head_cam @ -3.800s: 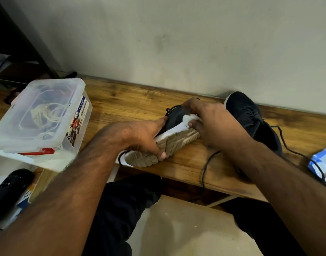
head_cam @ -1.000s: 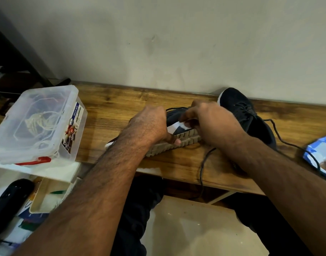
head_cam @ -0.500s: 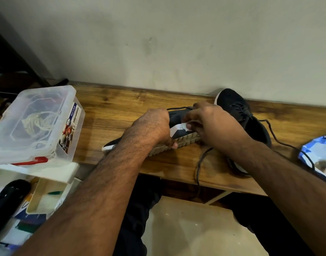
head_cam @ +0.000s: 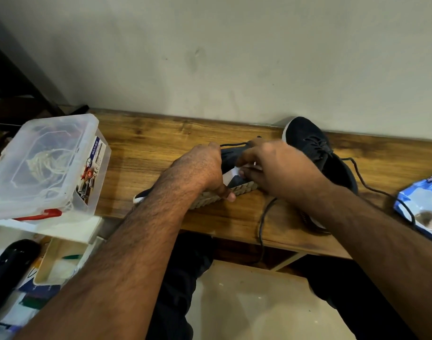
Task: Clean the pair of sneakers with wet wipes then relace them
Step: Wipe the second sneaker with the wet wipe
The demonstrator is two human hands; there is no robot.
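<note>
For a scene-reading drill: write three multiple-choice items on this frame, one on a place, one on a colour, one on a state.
1. Where is the wipes pack?
A. the desk's right edge
B. inside the plastic box
C. on the floor

2. What colour is the second sneaker by the wall?
A. red
B. black
C. yellow

3. How does the held sneaker lie?
A. upright
B. tipped, sole towards the camera
C. inside the box

Key: 1 A, it lies at the right on the desk. 2 B, its upper is dark. 3 B, the tan tread faces us in the left hand.
</note>
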